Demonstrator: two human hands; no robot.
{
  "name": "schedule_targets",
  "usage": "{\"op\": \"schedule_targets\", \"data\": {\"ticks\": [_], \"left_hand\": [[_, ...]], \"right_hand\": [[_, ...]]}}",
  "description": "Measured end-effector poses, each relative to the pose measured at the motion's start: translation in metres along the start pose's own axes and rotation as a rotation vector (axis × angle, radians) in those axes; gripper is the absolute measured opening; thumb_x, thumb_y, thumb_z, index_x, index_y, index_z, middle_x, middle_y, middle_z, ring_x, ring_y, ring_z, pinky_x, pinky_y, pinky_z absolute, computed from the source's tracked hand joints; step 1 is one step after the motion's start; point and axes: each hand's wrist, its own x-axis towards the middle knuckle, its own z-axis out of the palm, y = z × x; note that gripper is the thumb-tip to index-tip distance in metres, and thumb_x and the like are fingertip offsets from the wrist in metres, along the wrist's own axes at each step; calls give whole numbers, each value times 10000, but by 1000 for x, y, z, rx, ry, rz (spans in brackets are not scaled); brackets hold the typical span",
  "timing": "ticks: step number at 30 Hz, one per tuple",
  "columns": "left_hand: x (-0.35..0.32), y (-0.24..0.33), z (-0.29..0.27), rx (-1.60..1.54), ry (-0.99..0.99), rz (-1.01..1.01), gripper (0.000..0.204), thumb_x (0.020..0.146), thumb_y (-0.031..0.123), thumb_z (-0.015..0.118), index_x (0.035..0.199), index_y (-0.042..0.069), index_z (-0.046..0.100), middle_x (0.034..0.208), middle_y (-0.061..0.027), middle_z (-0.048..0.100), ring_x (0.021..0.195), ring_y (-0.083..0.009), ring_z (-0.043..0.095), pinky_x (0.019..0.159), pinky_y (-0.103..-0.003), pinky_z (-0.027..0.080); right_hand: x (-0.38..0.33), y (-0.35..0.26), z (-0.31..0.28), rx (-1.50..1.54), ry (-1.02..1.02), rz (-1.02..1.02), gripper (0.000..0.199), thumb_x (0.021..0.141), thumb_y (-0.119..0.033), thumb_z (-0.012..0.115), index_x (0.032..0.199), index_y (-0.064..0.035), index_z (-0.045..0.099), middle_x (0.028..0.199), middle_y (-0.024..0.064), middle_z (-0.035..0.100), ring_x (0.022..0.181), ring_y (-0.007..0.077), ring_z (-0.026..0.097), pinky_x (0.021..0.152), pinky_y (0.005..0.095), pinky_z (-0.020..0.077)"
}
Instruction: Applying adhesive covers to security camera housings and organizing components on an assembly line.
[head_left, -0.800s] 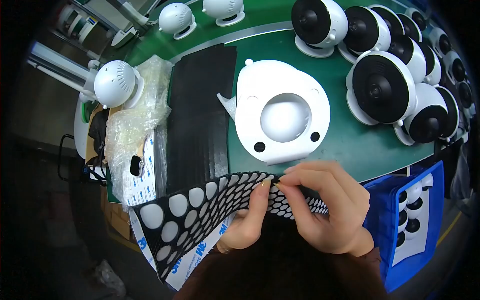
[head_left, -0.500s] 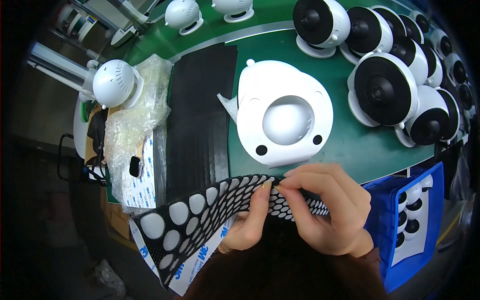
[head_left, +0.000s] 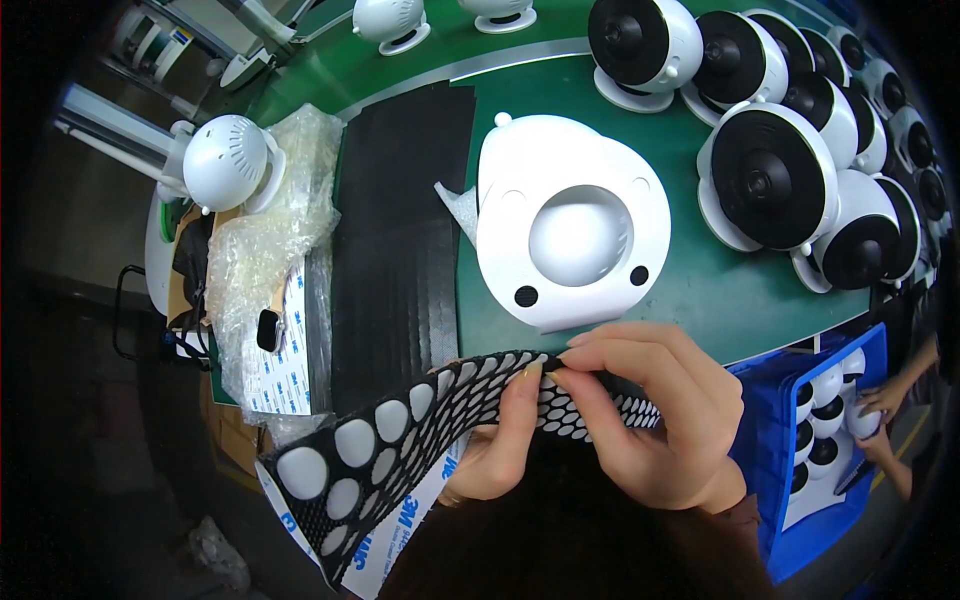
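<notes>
A bendy black sheet of round pads [head_left: 355, 443], with pale discs and a white printed backing, arches across the near side of the table. My left hand [head_left: 495, 458] grips it from below, thumb on the top edge. At that same edge, my right hand [head_left: 665, 415] pinches with thumb and fingertips; whether a loose pad is between them is hidden. Just beyond my hands lies a white rounded device [head_left: 510, 165], its base facing up. Two black dots sit at the near side of the base, and two bare round recesses show at its far side.
Several white devices with black round fronts [head_left: 770, 180] crowd the right. A blue bin [head_left: 775, 400] of similar devices stands below them, where another person's hands [head_left: 882, 440] hold one. Black sheets [head_left: 400, 230], bubble wrap [head_left: 265, 245] and a smartwatch [head_left: 270, 330] lie left.
Another person's hands have come into view at the blue bin, on a white device. The pad sheet's left end has shifted slightly. My hands keep the same pinch at its edge.
</notes>
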Motion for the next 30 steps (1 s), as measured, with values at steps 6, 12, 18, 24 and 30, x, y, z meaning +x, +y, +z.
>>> {"op": "schedule_targets", "data": {"ticks": [6,12,18,24,30], "left_hand": [[3,1,-2,205,-12,-74,146,744,-30,501,876,-17,562,844,-65,598,718,-82,568,644,-161,442],[13,-3,12,-284,294,76,240,670,-98,550,903,-57,510,729,-94,580,650,-106,547,617,-185,417],[18,-14,13,-196,199,12,252,689,-95,539,935,-57,506,755,-93,585,679,-101,547,634,-183,413],[18,-11,10,-202,167,29,215,704,-86,534,916,-50,518,781,-93,584,716,-99,545,652,-181,409],[18,-11,9,-194,149,26,211,697,-89,542,905,-53,523,781,-97,584,719,-96,543,654,-186,409]], "right_hand": [[5,-1,-10,-2,-91,65,162,588,61,623,718,-4,551,739,110,576,632,190,577,550,227,449],[30,10,-33,22,174,116,63,699,-25,553,717,34,537,870,130,572,750,150,554,686,237,427],[59,29,-34,215,8,355,107,722,-58,565,768,39,566,725,65,569,653,84,528,630,169,419],[62,24,-32,195,-2,387,103,712,-52,576,761,38,566,698,47,563,629,68,514,600,153,406],[62,22,-27,68,52,310,87,701,-36,582,750,34,563,677,40,563,575,54,508,545,140,399]]}}
